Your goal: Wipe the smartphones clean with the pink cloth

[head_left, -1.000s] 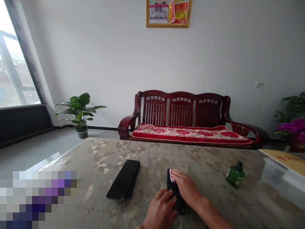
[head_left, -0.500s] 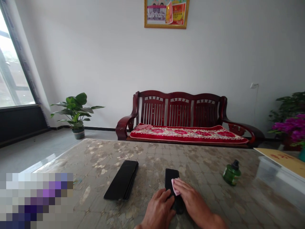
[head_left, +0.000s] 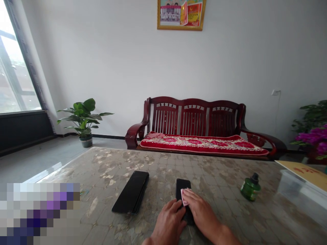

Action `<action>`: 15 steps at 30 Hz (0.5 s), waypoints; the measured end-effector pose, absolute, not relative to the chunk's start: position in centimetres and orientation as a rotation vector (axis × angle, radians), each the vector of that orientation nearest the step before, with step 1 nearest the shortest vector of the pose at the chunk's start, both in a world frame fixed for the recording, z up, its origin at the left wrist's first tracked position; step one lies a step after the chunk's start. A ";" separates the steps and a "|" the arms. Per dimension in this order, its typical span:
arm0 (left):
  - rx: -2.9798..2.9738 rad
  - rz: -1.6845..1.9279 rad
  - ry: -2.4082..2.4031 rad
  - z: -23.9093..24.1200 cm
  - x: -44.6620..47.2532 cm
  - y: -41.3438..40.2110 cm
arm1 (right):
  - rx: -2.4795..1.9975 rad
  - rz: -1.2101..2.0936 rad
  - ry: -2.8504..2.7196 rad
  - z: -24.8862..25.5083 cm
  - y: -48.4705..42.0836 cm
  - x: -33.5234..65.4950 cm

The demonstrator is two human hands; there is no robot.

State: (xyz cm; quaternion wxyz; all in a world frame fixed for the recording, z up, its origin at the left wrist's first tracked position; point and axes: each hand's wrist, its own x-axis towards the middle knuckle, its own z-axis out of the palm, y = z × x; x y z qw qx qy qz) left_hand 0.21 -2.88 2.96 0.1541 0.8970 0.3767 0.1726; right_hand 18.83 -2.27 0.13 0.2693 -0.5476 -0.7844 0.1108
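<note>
A black phone (head_left: 183, 185) lies flat on the patterned table (head_left: 217, 177) in front of me. My left hand (head_left: 168, 224) rests on its near end, fingers curled against it, holding it in place. My right hand (head_left: 203, 214) presses a small pink cloth (head_left: 184, 198) onto the phone's screen with its fingers laid over the cloth. A second, larger black device (head_left: 131, 196) lies on the table to the left, apart from both hands.
A small green bottle with a black cap (head_left: 250, 188) stands at the right. A clear box with a yellow lid (head_left: 304, 178) sits at the table's right edge. Beyond the table are a red wooden bench (head_left: 199, 131) and potted plants (head_left: 83, 119).
My right hand has slid the pink cloth back and forth along the phone: from its far end toward me, then slightly away again. My left hand stays on the near end.
</note>
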 end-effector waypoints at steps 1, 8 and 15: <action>2.573 0.490 1.072 3.1 0.2 -2.9 | -1.468 0.299 -2.130 0.0 -2.6 19.0; 2.616 0.517 1.068 2.7 0.3 -2.9 | -1.439 0.293 -2.138 0.2 0.3 18.5; 2.601 0.487 1.082 2.4 0.2 -2.8 | -1.422 0.312 -2.122 0.9 3.5 16.9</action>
